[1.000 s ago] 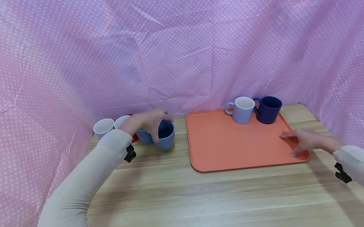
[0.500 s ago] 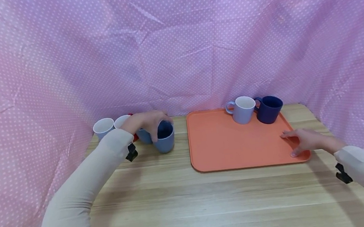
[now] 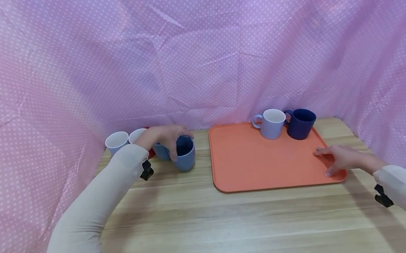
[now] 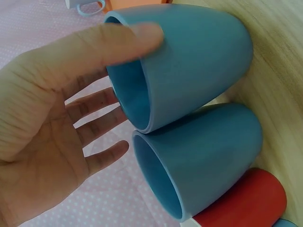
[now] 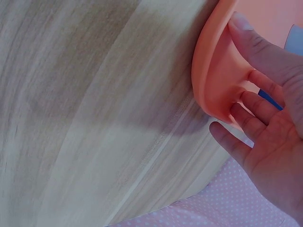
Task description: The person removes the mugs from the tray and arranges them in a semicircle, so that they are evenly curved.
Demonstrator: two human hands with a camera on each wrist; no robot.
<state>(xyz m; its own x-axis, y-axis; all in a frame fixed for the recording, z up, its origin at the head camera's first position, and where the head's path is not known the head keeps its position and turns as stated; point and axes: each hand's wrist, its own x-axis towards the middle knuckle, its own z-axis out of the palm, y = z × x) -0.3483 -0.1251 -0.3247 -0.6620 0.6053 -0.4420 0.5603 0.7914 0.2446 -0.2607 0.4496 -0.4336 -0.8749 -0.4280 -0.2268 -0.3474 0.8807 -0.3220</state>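
My left hand (image 3: pixel 169 138) grips a blue cup (image 3: pixel 186 161) by its rim, left of the tray. In the left wrist view the thumb lies outside the blue cup (image 4: pixel 199 56), with fingers at the far side of its mouth. A second blue cup (image 4: pixel 213 151) stands against it, then a red cup (image 4: pixel 251 201). No handle shows on these cups. My right hand (image 3: pixel 343 157) rests at the front right corner of an orange tray (image 3: pixel 252 166), thumb and fingertips on it, fingers spread. A pale blue mug (image 3: pixel 271 127) and a navy mug (image 3: pixel 300 126) stand at the tray's back right.
Left of the left hand stand a white-lined cup (image 3: pixel 116 140) and another white-lined cup (image 3: pixel 137 135), partly behind the wrist. A pink dotted curtain (image 3: pixel 195 60) hangs behind the wooden table (image 3: pixel 214 229) and along both sides.
The gripped blue cup has shifted slightly down and toward the near side, my left hand moving with it. My right hand, the tray and its mugs stay in place.
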